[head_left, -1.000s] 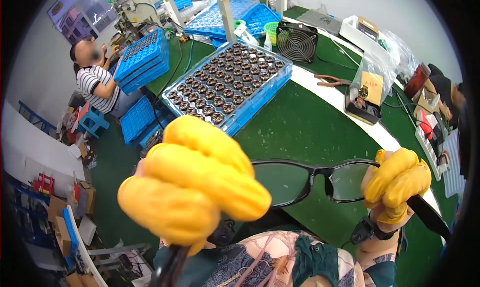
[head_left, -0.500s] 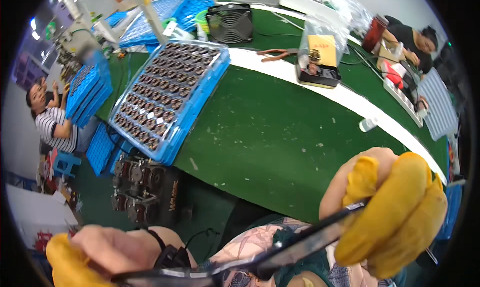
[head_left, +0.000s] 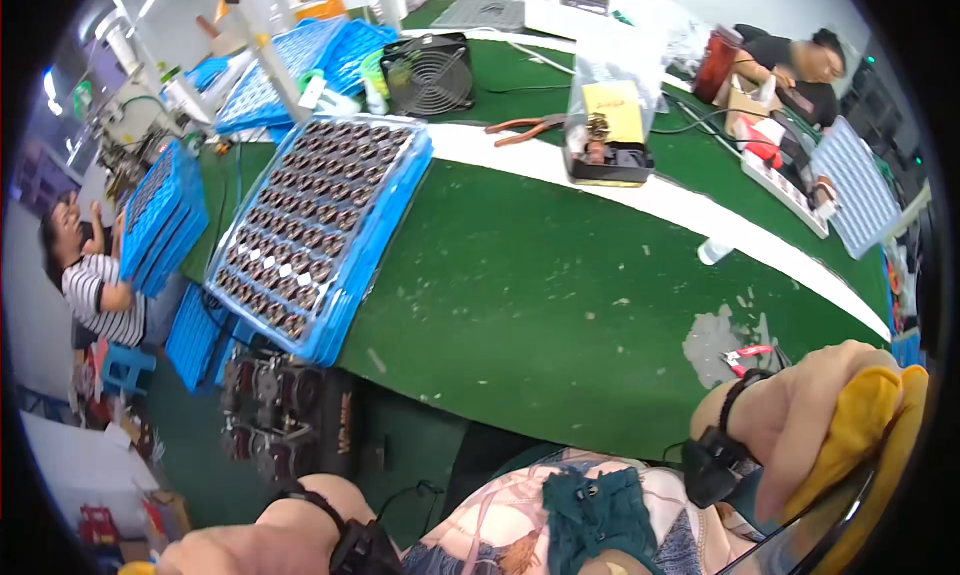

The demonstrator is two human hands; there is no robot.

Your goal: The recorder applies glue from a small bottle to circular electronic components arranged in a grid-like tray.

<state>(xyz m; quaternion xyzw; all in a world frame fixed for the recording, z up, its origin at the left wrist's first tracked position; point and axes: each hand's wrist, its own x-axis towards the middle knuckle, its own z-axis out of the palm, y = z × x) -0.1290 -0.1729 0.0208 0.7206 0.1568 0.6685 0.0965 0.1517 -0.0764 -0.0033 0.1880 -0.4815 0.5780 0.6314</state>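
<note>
My right hand [head_left: 815, 425], with yellow glove material over its fingers, is at the lower right. Its fingers are closed on a dark-rimmed, glossy thing [head_left: 838, 535] that looks like a pair of glasses, cut off by the picture's edge. At the lower left is my left hand [head_left: 225, 550]; its fingers run out of the picture, with a bit of yellow glove showing. Each wrist wears a black strap with a small black box. Red-handled cutters [head_left: 748, 355] lie beside a grey patch on the green table [head_left: 520, 275], close to my right wrist.
A blue tray [head_left: 385, 240] of small wound coils stands on the table's left. Farther back are a black fan [head_left: 428, 75], orange-handled pliers [head_left: 525, 130], a black box [head_left: 610, 165] and a small white bottle [head_left: 714, 250]. Two people sit around the table. Dark machinery [head_left: 275, 410] stands below.
My hands have moved apart and outward, the left mostly leaving the picture. The dark-rimmed thing that spanned both hands is now at the right hand. The cutters have come into sight.
</note>
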